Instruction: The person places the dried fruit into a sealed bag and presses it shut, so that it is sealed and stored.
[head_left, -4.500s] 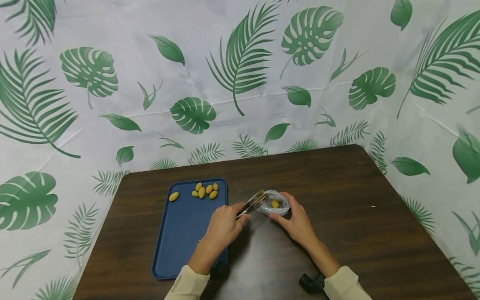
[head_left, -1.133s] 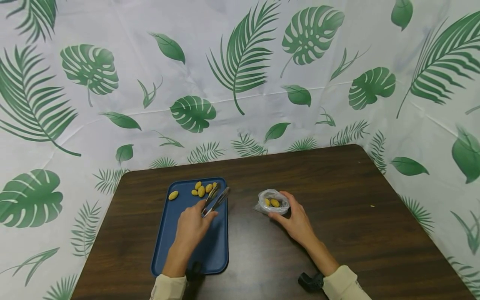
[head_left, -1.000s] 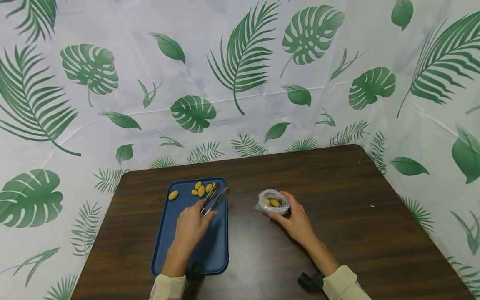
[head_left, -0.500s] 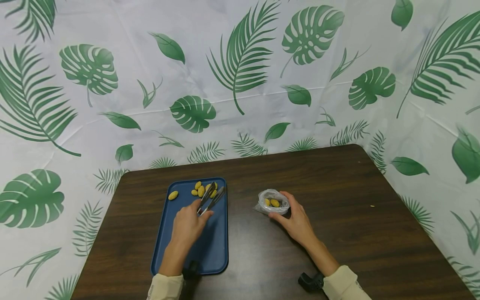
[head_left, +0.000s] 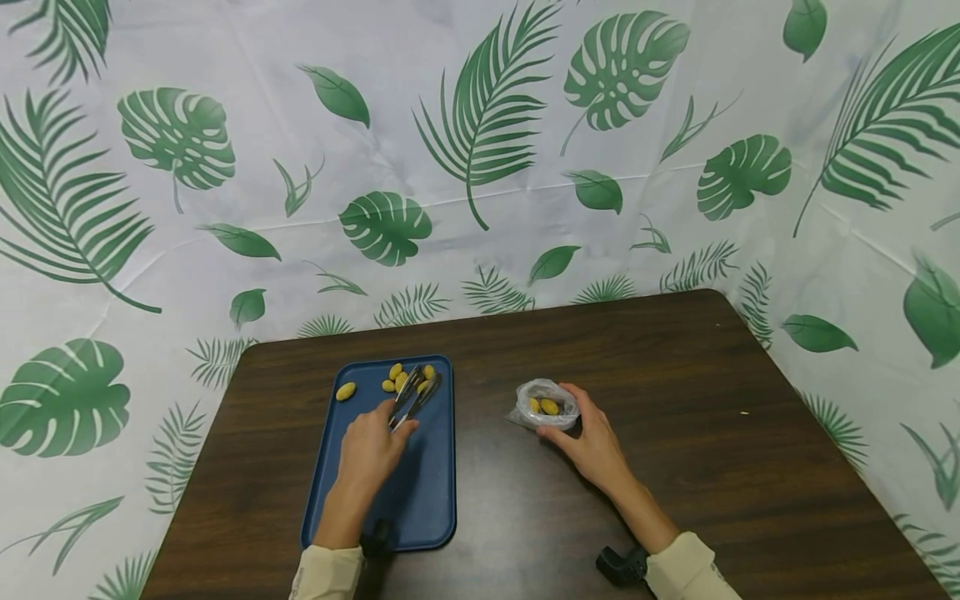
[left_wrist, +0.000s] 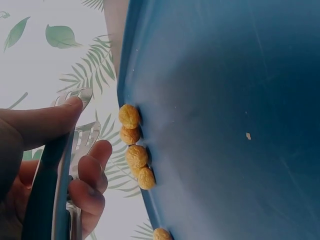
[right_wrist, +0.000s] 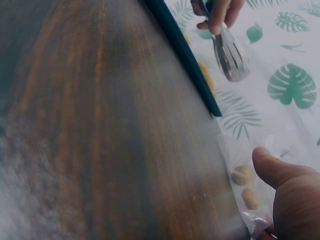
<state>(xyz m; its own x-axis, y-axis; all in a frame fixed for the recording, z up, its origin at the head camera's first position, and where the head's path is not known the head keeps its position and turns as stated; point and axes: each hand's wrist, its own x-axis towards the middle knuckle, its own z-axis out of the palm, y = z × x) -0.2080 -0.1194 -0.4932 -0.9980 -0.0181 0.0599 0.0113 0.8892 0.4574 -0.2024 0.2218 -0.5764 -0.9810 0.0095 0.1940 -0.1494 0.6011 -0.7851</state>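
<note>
My left hand point(head_left: 367, 446) grips metal tongs point(head_left: 426, 395) with slotted, fork-like ends. The tong ends are spread apart and overlap a cluster of small wrinkled yellow oval fruits point(head_left: 395, 372) at the far end of a blue tray point(head_left: 408, 508). In the left wrist view nothing shows between the tong ends, and the fruits point(left_wrist: 136, 156) lie along the tray's edge. To the right, my right hand point(head_left: 596, 446) holds the side of a clear plastic bag point(head_left: 525, 417), thumb and fingers around it. The bag's mouth is spread open, with yellow fruits point(right_wrist: 251, 198) inside.
A single yellow fruit point(head_left: 346, 392) lies apart at the tray's left edge. Both tray and bag are on a dark wood-grain table point(head_left: 675, 375). Behind it hangs a white leaf-print cloth point(head_left: 480, 250). A black device point(head_left: 622, 565) sits at the right wrist.
From over the bag, the left hand has brought the tongs back to the tray, then drifted slightly left across the cluster. Another fruit now shows in the bag. The right hand stays put.
</note>
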